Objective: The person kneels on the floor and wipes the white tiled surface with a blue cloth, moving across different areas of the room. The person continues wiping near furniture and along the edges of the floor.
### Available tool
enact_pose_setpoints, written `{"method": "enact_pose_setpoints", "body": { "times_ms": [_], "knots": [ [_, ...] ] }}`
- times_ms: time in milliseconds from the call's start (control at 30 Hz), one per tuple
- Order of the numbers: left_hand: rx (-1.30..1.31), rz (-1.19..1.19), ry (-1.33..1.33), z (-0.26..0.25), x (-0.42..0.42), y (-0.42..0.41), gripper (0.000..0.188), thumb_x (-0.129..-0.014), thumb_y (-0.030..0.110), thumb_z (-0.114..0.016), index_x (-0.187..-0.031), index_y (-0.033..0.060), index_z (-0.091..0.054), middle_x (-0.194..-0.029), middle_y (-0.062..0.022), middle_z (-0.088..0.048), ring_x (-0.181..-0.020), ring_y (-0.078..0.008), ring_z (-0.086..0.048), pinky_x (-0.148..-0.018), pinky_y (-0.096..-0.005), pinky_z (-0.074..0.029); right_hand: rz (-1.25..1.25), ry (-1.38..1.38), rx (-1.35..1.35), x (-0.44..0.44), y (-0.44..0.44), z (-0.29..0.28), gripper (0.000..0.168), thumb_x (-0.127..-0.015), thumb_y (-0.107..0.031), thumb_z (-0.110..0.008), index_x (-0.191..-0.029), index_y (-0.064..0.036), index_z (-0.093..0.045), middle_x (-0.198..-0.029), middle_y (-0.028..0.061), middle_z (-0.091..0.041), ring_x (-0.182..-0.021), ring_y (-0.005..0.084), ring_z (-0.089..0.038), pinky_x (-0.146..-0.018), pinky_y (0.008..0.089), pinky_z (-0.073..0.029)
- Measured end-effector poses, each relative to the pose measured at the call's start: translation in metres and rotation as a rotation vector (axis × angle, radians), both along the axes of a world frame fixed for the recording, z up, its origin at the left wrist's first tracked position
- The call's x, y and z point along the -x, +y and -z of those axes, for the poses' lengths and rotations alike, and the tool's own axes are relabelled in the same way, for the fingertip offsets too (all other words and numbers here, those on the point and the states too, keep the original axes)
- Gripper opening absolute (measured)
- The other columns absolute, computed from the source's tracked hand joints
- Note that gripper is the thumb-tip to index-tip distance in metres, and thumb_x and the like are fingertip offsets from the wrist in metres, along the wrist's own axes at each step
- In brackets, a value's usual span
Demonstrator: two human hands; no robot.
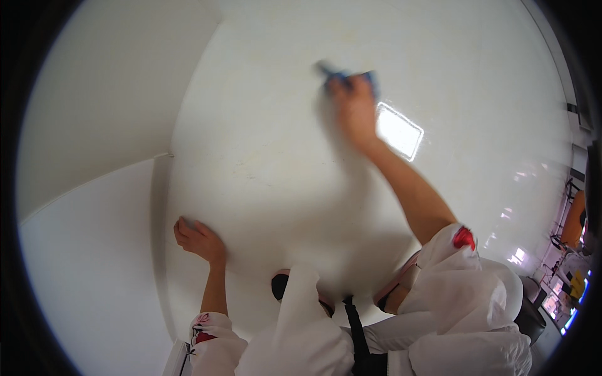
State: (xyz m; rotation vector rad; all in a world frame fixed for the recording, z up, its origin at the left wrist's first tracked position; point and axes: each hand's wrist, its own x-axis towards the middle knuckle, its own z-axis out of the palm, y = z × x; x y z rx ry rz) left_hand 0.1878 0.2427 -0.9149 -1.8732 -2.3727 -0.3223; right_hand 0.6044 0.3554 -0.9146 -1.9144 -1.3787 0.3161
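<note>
My right hand (pixel 353 110) reaches forward over the glossy white floor (pixel 263 117). It is shut on a blue cloth (pixel 371 82), which appears bunched under the fingers. Motion blurs both, and a darker corner sticks out past the fingertips. To the left, my left hand (pixel 200 239) is near the foot of the wall, with its fingers loosely bent and the thumb apart. I see nothing in it; whether it touches the floor I cannot tell. Small dark specks and scuffs (pixel 251 176) mark the floor between the two hands.
A pale wall (pixel 117 80) and a white panel (pixel 99 254) rise along the left. My shoes (pixel 281 284) and bent knees are close below. At the far right are an orange object (pixel 574 218) and cluttered furniture. A bright light reflection (pixel 400 131) lies on the floor.
</note>
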Motion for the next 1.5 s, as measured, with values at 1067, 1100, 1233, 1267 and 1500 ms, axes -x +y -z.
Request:
{"method": "enact_pose_setpoints", "body": {
  "times_ms": [1067, 1100, 1233, 1267, 1500],
  "knots": [
    [0.014, 0.032, -0.074, -0.008, -0.004, -0.003, 0.044, -0.097, 0.025, -0.039, -0.132, -0.001, -0.039, -0.136, -0.0215, -0.036, -0.121, -0.0374, -0.035, -0.099, -0.0497, -0.03, -0.566, -0.354, -0.084, 0.064, 0.077, -0.003, 0.025, -0.085, -0.022, -0.057, -0.106, -0.03, -0.068, -0.107, 0.0048, -0.055, -0.11, 0.0239, -0.049, -0.088, 0.046, -0.035],
    [0.009, 0.032, -0.075, -0.007, -0.001, -0.002, 0.044, -0.097, 0.025, -0.04, -0.132, -0.001, -0.039, -0.136, -0.0214, -0.036, -0.121, -0.0375, -0.035, -0.099, -0.0496, -0.03, -0.459, -0.381, -0.03, 0.026, 0.087, -0.001, 0.026, -0.085, -0.022, -0.056, -0.107, -0.032, -0.067, -0.11, 0.0041, -0.055, -0.112, 0.024, -0.049, -0.09, 0.0508, -0.033],
    [0.02, 0.006, -0.059, -0.005, 0.004, -0.002, 0.044, -0.096, 0.024, -0.041, -0.133, -0.0011, -0.039, -0.136, -0.021, -0.036, -0.122, -0.0376, -0.035, -0.1, -0.0489, -0.03, -0.015, -0.735, 0.211, -0.141, 0.102, -0.001, 0.04, -0.088, -0.014, -0.049, -0.119, -0.037, -0.06, -0.117, 0.005, -0.051, -0.117, 0.0245, -0.045, -0.098, 0.0575, -0.029],
    [0.016, -0.002, -0.037, -0.009, 0.008, -0.005, 0.044, -0.096, 0.024, -0.041, -0.133, -0.001, -0.039, -0.136, -0.021, -0.036, -0.122, -0.0375, -0.035, -0.1, -0.0488, -0.03, 0.036, -0.618, 0.377, -0.166, 0.102, -0.011, 0.045, -0.088, -0.012, -0.047, -0.122, -0.04, -0.059, -0.116, 0.0041, -0.051, -0.116, 0.0249, -0.046, -0.095, 0.0555, -0.034],
    [0.007, 0.011, -0.051, -0.008, -0.003, -0.007, 0.044, -0.098, 0.026, -0.039, -0.133, -0.0004, -0.039, -0.137, -0.0207, -0.035, -0.122, -0.0371, -0.035, -0.1, -0.0488, -0.03, 0.301, -0.44, 0.27, -0.26, 0.05, 0.012, 0.051, -0.081, -0.008, -0.051, -0.122, -0.036, -0.061, -0.107, 0.0068, -0.054, -0.101, 0.0304, -0.052, -0.081, 0.0483, -0.046]
  ]
}}
